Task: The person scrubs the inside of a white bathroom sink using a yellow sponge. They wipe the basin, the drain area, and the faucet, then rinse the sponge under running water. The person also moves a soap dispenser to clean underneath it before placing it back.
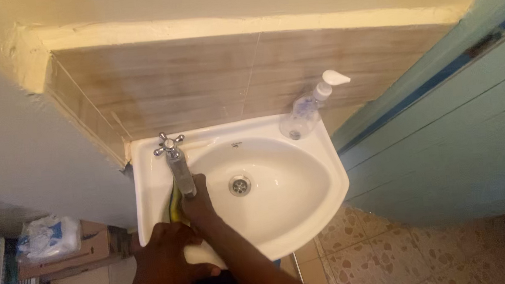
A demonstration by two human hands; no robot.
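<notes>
While the left hand point(164, 260) braces flat on the sink's point(320, 154) front-left rim, the right hand point(197, 203) grips a yellow sponge point(175, 208), scrubbing under the tap point(176, 161).

Yellow sponge point(175, 208) (partly hidden) pressed on white sink point(306, 198) rim.

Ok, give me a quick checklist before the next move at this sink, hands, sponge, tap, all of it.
1. Right hand on the yellow sponge under the tap: ok.
2. Left hand braced on the front rim of the sink: ok.
3. Water running from the tap: cannot tell, none visible.
4. Drain uncovered: ok.
5. Soap pump bottle upright at the back right corner, apart from both hands: ok.
6. Grip on the sponge firm: cannot tell, the fingers hide it.
</notes>
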